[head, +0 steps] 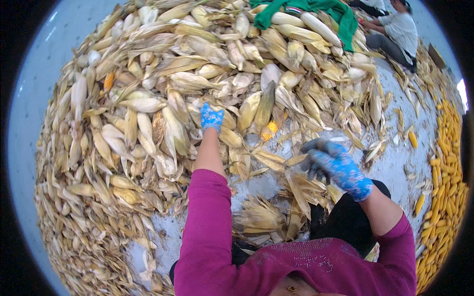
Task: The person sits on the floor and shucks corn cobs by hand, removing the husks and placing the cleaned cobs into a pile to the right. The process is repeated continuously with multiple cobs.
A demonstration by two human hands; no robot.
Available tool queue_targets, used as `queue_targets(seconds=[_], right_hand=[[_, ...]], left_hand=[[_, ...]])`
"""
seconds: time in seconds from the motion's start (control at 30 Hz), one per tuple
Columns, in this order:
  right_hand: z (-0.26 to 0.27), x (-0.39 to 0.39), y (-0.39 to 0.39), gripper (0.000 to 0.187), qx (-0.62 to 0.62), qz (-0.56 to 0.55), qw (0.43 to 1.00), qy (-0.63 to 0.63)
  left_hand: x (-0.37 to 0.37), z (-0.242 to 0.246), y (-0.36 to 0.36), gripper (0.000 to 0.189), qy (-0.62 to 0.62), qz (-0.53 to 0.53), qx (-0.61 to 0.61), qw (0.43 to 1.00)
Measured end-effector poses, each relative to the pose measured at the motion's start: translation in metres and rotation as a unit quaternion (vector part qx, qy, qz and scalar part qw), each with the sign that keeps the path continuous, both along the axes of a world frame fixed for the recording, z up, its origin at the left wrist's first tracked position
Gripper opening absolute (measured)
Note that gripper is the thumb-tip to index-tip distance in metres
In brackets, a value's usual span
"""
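Note:
My left hand (212,117), in a blue patterned glove, reaches forward onto a large heap of unshucked corn ears (192,79). It touches the husked ears there; its fingertips are partly hidden, so a firm grip cannot be confirmed. My right hand (339,164), in a matching glove with dark grey palm and fingers, is raised over loose husks (300,188) near my knee. Its fingers are apart and slightly blurred, with nothing visible between them. Just beyond, between both hands, lies a partly bared yellow corn ear (269,130).
Shucked yellow cobs (442,207) form a long pile at the right. A single bare cob (413,140) lies on the pale floor (396,162). A green garment (307,9) rests atop the heap. Another person (400,31) sits at the upper right. Stripped husks (259,218) lie before me.

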State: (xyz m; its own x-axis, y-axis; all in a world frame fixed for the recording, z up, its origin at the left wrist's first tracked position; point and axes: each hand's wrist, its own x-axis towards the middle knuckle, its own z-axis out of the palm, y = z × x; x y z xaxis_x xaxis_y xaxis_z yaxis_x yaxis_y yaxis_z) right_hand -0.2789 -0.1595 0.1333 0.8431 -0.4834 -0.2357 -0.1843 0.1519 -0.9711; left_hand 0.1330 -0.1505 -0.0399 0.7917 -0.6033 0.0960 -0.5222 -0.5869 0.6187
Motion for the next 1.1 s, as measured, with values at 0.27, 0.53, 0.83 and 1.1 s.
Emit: queue_targets(seconds=[0.27,0.53,0.83,1.1], right_hand=[[-0.009,0.016,-0.007,0.033,-0.045,-0.013,0.991,0.128],[-0.019,0.006,-0.02,0.047,-0.013,-0.019,0.992,0.126],[-0.004,0.009,-0.03,0.038,-0.115,-0.169,0.977,0.058],[-0.01,0.015,-0.022,0.021,-0.588,-0.167,0.783,0.115]], left_hand=[[-0.101,-0.045,0.027,0.056,-0.085,-0.122,0.138,0.979],[-0.119,0.01,0.094,0.057,0.617,-0.096,-0.407,0.667],[-0.19,0.066,0.119,0.084,0.648,-0.311,-0.361,0.595],[-0.269,0.102,0.097,0.064,0.397,-0.358,-0.182,0.825]])
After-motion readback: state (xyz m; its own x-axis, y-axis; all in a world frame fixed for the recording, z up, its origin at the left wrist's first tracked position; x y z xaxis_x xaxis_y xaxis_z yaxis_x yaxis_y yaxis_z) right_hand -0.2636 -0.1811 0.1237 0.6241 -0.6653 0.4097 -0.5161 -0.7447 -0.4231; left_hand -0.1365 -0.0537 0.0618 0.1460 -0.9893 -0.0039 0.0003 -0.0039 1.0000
